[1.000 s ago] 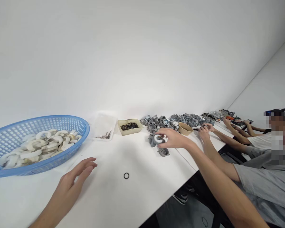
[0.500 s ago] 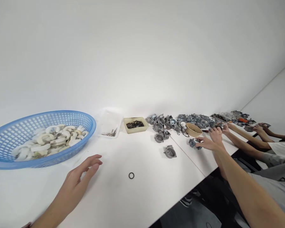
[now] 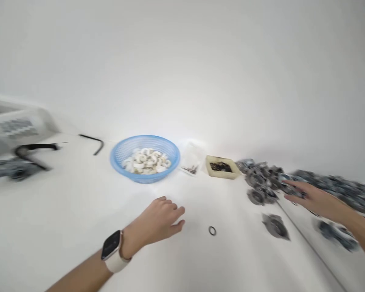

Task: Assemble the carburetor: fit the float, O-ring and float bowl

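Note:
My left hand (image 3: 156,221), with a watch (image 3: 112,245) on the wrist, hovers over the white table. Its fingers are loosely bent, thumb apart, holding nothing. A black rubber ring (image 3: 212,230) lies on the table to its right. Reaching in from the right edge, my right hand (image 3: 316,198) is blurred by motion; its fingers and thumb close around a grey metal housing (image 3: 294,190) at the edge of a heap of similar housings (image 3: 263,176). One housing (image 3: 276,226) sits apart in front of the heap, and another grey-blue part (image 3: 337,235) lies below my right hand.
A blue basket (image 3: 117,162) holds white curved pieces. Beside it stand a clear tray (image 3: 196,150) with small metal pins and a yellowish tray (image 3: 222,174) of black rings. At left are a white bin (image 3: 27,125), dark bent rods (image 3: 99,144) and blurred grey parts (image 3: 15,168).
The view has swung left, bringing the bin and rods into sight and the co-workers out. My right hand has moved from the grey-blue part to the heap. My left hand's watch now shows.

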`<state>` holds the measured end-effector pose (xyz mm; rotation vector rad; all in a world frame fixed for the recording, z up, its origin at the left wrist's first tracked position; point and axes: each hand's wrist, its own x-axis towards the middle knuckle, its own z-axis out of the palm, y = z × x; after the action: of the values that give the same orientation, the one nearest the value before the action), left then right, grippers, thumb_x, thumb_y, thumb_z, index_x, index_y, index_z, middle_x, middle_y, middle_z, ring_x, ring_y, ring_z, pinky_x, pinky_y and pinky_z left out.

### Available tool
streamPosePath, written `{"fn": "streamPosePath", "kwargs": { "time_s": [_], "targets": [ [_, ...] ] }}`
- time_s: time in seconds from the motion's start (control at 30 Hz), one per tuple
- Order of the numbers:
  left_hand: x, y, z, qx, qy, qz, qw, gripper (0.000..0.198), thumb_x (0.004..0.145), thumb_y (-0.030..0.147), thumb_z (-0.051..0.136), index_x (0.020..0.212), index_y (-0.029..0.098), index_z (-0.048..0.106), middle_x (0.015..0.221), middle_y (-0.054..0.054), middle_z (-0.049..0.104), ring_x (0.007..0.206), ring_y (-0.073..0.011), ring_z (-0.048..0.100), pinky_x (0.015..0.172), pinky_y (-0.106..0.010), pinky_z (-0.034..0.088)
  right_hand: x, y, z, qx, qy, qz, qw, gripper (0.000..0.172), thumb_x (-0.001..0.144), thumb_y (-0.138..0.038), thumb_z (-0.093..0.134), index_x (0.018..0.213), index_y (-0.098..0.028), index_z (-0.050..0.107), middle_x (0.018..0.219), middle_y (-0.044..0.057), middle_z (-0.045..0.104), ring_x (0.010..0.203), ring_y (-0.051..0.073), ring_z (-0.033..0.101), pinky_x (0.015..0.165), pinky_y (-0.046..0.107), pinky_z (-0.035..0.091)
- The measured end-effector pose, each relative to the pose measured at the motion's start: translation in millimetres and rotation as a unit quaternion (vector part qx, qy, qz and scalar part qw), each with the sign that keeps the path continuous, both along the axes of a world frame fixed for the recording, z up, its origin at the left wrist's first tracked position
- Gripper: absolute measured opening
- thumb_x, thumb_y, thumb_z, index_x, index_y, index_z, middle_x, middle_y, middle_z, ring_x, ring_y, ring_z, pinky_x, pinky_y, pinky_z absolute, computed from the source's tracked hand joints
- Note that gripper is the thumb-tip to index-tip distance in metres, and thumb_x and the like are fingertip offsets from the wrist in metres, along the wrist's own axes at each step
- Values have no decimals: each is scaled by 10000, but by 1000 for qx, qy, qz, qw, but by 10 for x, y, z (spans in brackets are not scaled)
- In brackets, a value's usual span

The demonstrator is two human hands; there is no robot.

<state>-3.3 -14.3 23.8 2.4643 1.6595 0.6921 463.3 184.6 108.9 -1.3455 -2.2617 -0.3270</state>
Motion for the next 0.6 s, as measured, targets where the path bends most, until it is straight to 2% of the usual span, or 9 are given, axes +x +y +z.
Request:
{"fn": "streamPosePath", "kwargs": {
  "time_s": [0.07, 0.13, 0.17, 0.23, 0.33, 0.4, 0.5, 0.6],
  "targets": [
    [-222, -176, 183, -9, 20, 83, 996, 212, 949, 402, 530, 864, 277, 679, 655, -29, 672, 653, -243, 682, 668, -375, 512, -251, 96, -148, -109, -16, 102, 989, 501, 814, -679, 665, 1096, -290, 808, 1020, 184, 778, 777, 268, 779, 510, 272, 530],
    [-627, -378, 348, -28, 31, 213, 976, 279, 973, 485, 492, 960, 282, 683, 708, -31, 701, 701, -260, 702, 645, -365, 501, -527, 103, -364, -135, -16, 155, 979, 420, 815, -623, 708, 1147, -374, 775, 1109, 155, 767, 885, 307, 771, 615, 343, 596],
    [-889, -486, 421, -37, 36, 296, 954, 307, 948, 533, 521, 975, 274, 683, 712, -31, 704, 720, -276, 707, 645, -364, 499, -674, 76, -481, -112, -5, 186, 976, 388, 788, -632, 725, 1090, -396, 786, 1085, 148, 773, 895, 328, 766, 644, 384, 613],
    [-1472, -701, 551, -39, 47, 415, 908, 343, 917, 536, 555, 1005, 230, 683, 851, -67, 737, 839, -323, 713, 710, -386, 508, -987, -10, -696, -80, 13, 239, 968, 331, 789, -618, 719, 1039, -411, 784, 1043, 127, 782, 869, 338, 767, 643, 416, 638],
    [-2260, -958, 708, -17, 45, 565, 824, 480, 939, 510, 492, 1176, 113, 621, 1121, -200, 702, 1073, -414, 653, 812, -448, 507, -1471, -147, -921, -72, 31, 283, 956, 246, 847, -567, 672, 1008, -406, 767, 998, 47, 794, 782, 289, 776, 565, 359, 649],
    [-2600, -1052, 772, -13, 32, 607, 794, 648, 904, 553, 547, 1284, 28, 539, 1256, -275, 629, 1175, -446, 598, 869, -458, 502, -1746, -216, -1025, -48, 48, 306, 950, 231, 894, -536, 630, 986, -370, 761, 970, 24, 796, 782, 263, 776, 574, 334, 648],
    [-2819, -1092, 797, -11, 5, 595, 803, 786, 861, 621, 604, 1310, -17, 508, 1336, -277, 581, 1233, -405, 573, 946, -390, 484, -1983, -303, -1167, 2, 45, 344, 938, 240, 942, -459, 571, 951, -316, 763, 919, 30, 795, 825, 268, 773, 707, 378, 652],
    [-2850, -1082, 790, -13, -30, 566, 824, 619, 884, 561, 658, 1221, 45, 596, 1252, -182, 648, 1131, -319, 641, 939, -379, 509, -2014, -390, -1284, -13, 21, 347, 937, 247, 974, -410, 522, 1011, -326, 752, 940, 28, 784, 833, 252, 766, 749, 374, 638]
  ]
}}
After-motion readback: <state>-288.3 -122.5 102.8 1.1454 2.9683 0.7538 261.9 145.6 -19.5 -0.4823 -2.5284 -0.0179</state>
